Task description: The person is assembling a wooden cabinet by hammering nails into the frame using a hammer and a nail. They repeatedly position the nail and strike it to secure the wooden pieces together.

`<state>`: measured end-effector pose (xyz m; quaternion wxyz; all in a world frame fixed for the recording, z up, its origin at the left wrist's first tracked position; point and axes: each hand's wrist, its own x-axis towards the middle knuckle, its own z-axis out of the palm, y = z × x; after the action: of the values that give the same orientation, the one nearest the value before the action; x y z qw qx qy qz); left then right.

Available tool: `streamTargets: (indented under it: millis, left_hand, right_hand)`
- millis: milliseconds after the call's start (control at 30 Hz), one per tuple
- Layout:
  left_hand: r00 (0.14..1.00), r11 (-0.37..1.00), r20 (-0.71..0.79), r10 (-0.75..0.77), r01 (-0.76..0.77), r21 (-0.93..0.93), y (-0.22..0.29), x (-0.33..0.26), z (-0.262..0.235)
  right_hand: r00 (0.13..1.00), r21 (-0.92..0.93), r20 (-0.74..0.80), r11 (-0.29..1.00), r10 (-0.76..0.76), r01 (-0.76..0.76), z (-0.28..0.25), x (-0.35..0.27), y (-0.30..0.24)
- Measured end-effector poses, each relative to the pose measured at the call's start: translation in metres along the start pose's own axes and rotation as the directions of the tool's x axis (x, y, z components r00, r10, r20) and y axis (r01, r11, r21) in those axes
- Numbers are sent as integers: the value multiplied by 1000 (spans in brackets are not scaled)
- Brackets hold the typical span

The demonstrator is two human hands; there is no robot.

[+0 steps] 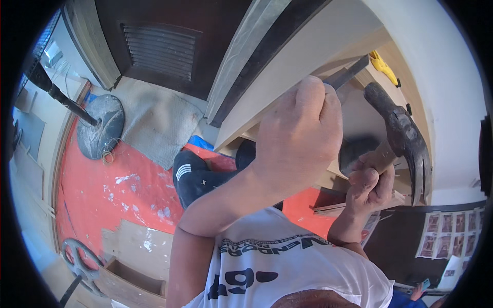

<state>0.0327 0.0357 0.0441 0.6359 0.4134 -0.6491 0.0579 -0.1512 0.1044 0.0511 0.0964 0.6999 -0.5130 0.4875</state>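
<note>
The left hand (300, 136) clenches a flat grey metal chisel (346, 73) against the pale wooden cabinet panel (287, 66); right hand (371, 187) grips a dark wooden-handled claw hammer (405, 138), raised right, striking step seemingly in hand

Tight quarters around the chisel (345, 76): pale board (287, 66) just left, cabinet wall (405, 66) close on the right. Hammer (405, 138) raised in the gap beside the left hand (300, 131), right hand (370, 187) below. Open red floor (102, 190) lower left, past the fan base (100, 126).
</note>
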Motion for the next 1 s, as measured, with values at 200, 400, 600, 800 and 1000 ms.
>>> streamTargets:
  millis: [200,400,600,800,1000]
  left_hand:
    - [996,984,32,-89,93,-153,1,-1,-1]
    - [998,978,2,-58,58,-202,-7,-1,5]
    - [996,965,-16,-92,85,-249,-13,-4,13]
    - [991,960,-48,-124,108,-259,-15,-5,20]
    - [985,944,-67,-160,133,-301,-16,-8,25]
  right_hand:
    - [994,-19,-60,996,-87,86,8,4,-3]
    - [982,-30,-123,989,-144,142,17,6,-1]
    - [983,-54,-77,985,-169,165,25,1,11]
    - [934,-175,-76,927,-349,332,19,10,7]
    - [910,-299,56,862,-411,408,16,10,14]
